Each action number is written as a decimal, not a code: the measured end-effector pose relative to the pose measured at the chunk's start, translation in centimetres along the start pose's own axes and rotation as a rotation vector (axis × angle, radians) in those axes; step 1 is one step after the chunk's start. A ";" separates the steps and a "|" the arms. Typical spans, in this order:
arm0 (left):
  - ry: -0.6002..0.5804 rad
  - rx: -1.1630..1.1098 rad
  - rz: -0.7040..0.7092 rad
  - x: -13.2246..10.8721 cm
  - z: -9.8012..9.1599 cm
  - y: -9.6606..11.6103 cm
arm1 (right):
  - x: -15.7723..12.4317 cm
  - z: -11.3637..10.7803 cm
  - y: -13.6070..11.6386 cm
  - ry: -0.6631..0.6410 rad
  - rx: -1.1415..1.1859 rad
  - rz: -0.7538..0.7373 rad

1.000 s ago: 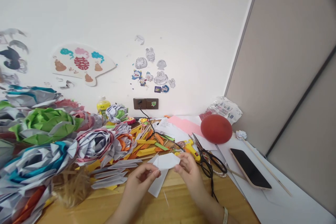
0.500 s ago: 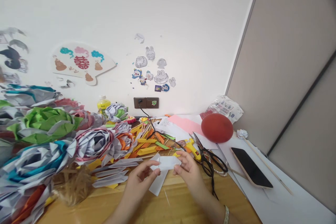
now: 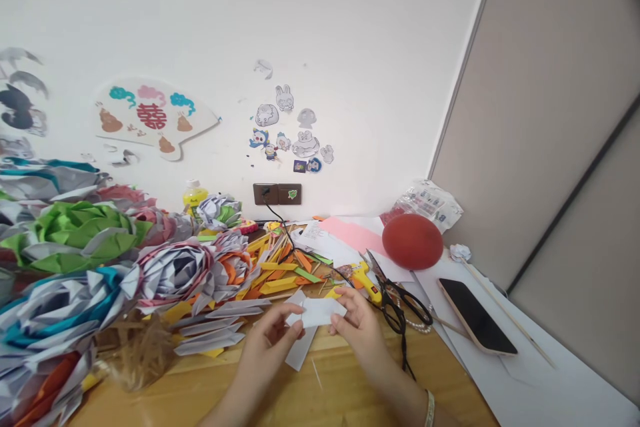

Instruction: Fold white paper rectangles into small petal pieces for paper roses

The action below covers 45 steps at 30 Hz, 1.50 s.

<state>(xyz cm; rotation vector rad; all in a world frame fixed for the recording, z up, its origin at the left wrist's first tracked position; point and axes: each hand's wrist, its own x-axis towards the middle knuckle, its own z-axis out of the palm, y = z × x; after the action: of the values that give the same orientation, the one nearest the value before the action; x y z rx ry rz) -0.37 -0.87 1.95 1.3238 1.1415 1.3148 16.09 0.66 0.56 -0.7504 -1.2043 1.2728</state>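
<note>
Fingers [image 3: 295,328] of both hands — left hand [image 3: 267,345], right hand [image 3: 359,327] — pinch the white paper [image 3: 315,313], wrists low.

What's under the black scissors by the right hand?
A pearl bead string curves out from beneath the handles of the black scissors on the wooden table; the blades lie over white paper. How far the beads run underneath is hidden.
</note>
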 end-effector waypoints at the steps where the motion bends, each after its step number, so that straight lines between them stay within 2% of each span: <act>1: 0.001 -0.024 -0.004 -0.1 0.1 0.1 | -0.1 0.0 -0.1 -0.029 0.019 0.011; 5: -0.014 -0.068 -0.042 -0.2 0.5 0.3 | -0.4 0.2 -0.2 -0.136 0.062 0.092; 8: -0.048 -0.064 -0.072 -0.1 0.5 -0.1 | -0.4 0.4 -0.1 -0.111 0.019 0.126; 10: -0.110 -0.041 -0.063 0.0 0.4 -0.5 | -0.4 0.5 -0.2 -0.092 -0.016 0.121; 14: -0.215 0.125 -0.027 0.2 0.3 -0.8 | -0.6 0.7 -0.6 -0.079 -0.111 0.153; 17: -0.207 0.223 -0.048 0.2 0.3 -0.9 | -0.7 0.8 -0.8 -0.090 -0.144 0.158; 23: -0.217 0.186 -0.131 -0.1 0.6 -0.8 | -0.8 0.7 -0.1 -0.077 -0.216 0.153; 27: -0.186 0.224 -0.085 0.0 0.4 -0.3 | -0.4 0.1 -0.1 -0.046 -0.140 0.143; 30: -0.158 0.296 -0.023 0.3 0.1 -0.2 | 0.1 -0.6 -0.4 -0.032 -0.094 0.214; 37: -0.199 0.257 -0.096 0.5 -0.2 0.5 | 0.7 -1.7 -0.4 -0.196 -0.165 0.230; 41: -0.224 0.300 -0.084 0.4 -0.3 0.8 | 0.6 -1.4 0.4 -0.202 -0.171 0.250; 45: -0.202 0.400 -0.077 0.3 -0.2 0.3 | 0.1 -0.9 1.0 -0.243 -0.239 0.271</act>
<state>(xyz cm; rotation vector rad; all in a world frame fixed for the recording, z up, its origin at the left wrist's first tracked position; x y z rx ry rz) -0.61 -0.57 2.27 1.6400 1.3415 0.9003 16.63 1.15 -0.62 -0.9793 -1.5078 1.4908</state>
